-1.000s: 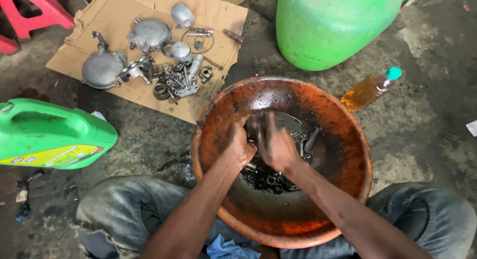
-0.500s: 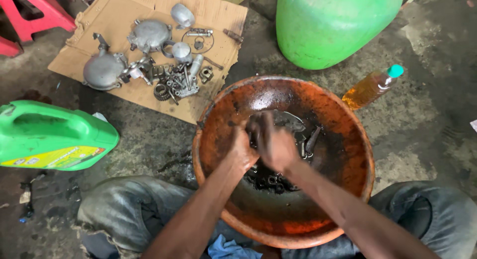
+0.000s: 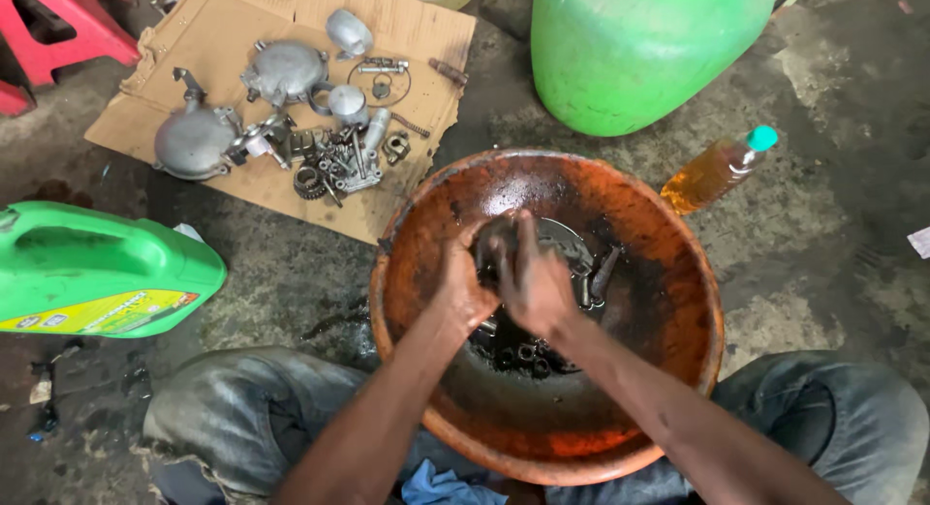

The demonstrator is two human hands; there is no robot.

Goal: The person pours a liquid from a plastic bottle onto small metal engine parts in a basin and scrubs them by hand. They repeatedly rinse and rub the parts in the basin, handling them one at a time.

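Both hands have drawn slightly up and leftward in the basin over the last second, still pressed together. A small dark, oily part, too blurred to identify, sits between them at the centre of the orange basin (image 3: 678, 273), directly ahead of the person. The left hand (image 3: 463, 282) curls around it from the left; the right hand (image 3: 533, 282) closes over it from the right, fingers pointing away. Neither is nearer. Greasy nuts and bolts (image 3: 523, 352) lie in black liquid below the hands. Right of the basin lies a clear bottle (image 3: 712, 171) of amber liquid, teal cap pointing up-right. At left, a green jug (image 3: 97, 263) lies on its side, yellow label facing the viewer. Cardboard (image 3: 242, 21) beyond holds grey metal parts (image 3: 281, 127).
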